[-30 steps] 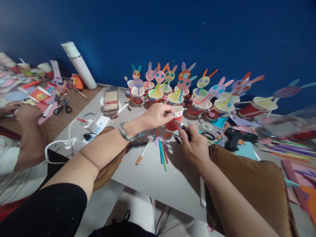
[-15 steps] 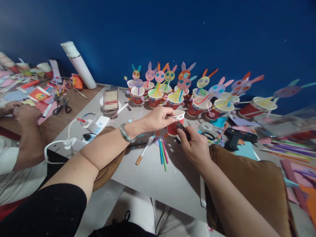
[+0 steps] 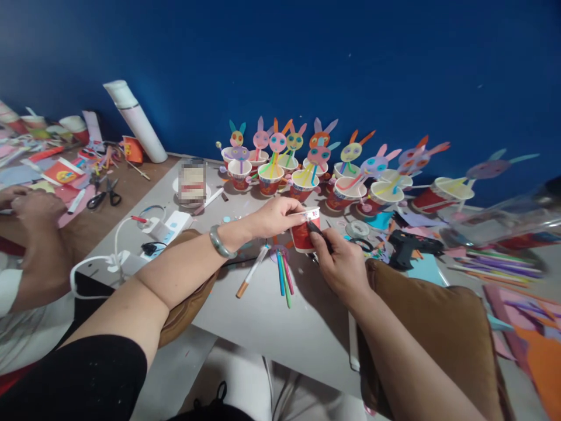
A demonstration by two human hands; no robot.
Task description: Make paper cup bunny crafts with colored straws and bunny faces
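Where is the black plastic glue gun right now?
In the head view, the black plastic glue gun lies right of centre on the grey table, just beyond the brown squarish cushion and to the right of the bare right hand.

A red paper cup (image 3: 301, 237) with a white, printed band below its rim is sitting mouth-up in the left hand (image 3: 278, 216). A slim, dark-handled tool (image 3: 316, 230), its type unclear, is extending from the right hand (image 3: 344, 263), pointing at the cup's upper wall.
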